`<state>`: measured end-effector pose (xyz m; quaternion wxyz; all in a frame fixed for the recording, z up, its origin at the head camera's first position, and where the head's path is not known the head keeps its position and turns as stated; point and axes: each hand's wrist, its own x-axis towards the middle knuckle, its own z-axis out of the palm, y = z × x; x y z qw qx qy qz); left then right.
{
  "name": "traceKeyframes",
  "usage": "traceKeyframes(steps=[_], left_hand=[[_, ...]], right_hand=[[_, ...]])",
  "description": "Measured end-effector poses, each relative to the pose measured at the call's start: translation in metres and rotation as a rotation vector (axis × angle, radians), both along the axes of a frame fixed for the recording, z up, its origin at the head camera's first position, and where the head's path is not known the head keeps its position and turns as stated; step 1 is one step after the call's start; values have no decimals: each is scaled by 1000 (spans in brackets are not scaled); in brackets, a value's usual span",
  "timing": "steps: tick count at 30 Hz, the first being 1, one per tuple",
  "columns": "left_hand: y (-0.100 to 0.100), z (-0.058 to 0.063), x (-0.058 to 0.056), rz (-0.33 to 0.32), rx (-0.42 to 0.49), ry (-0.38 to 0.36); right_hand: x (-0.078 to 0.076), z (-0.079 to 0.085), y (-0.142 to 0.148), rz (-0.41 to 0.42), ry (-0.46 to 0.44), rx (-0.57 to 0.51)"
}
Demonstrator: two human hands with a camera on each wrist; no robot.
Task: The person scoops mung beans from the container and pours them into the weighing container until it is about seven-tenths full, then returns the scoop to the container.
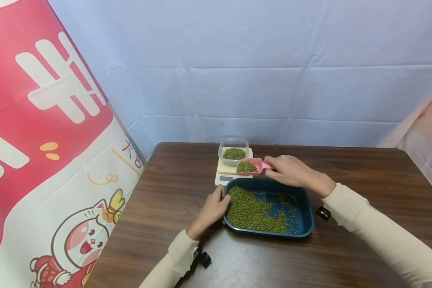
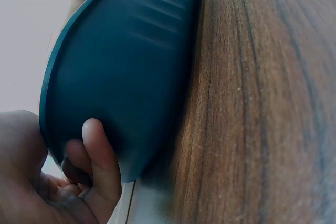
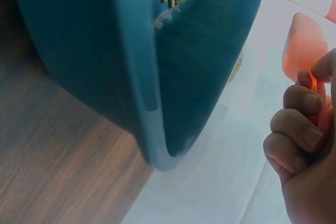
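Note:
My right hand [image 1: 289,170] grips the handle of a pink scoop [image 1: 261,165], which carries a heap of green mung beans [image 1: 246,167]. The scoop is over the front of a kitchen scale [image 1: 221,179], close to a clear plastic container [image 1: 234,143] with some beans in it. With thumb and fingers my left hand [image 1: 211,208] holds the left rim of a dark blue basin [image 1: 307,216]. Beans lie thickest on the basin's left side. In the right wrist view, curled fingers [image 3: 296,129] wrap the scoop's handle.
The scale stands near the back edge of a brown wooden table [image 1: 180,180], just behind the basin. A pale cloth [image 1: 255,88] hangs behind the table, and a printed banner [image 1: 57,168] hangs at the left.

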<state>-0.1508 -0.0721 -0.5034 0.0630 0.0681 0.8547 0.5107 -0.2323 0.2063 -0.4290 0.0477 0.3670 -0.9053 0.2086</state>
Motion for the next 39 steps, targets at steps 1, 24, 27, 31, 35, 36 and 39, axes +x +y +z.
traceKeyframes(steps=[1,24,27,31,35,36,39], left_hand=[[0,0,0,0,-2,2],[0,1,1,1,-10,2],[1,1,1,0,-9,3],[1,1,1,2,-7,4],[1,1,0,1,-8,9],[1,1,0,2,-8,11],[0,1,0,0,-6,11]], right_hand=[[-1,0,0,-3,3,-1],[-21,4,5,-69,22,0],[-22,3,6,-84,24,5],[-24,2,7,-103,26,9],[-27,2,7,-109,30,9],[-27,2,7,-110,28,10],[-28,2,7,-109,14,14]])
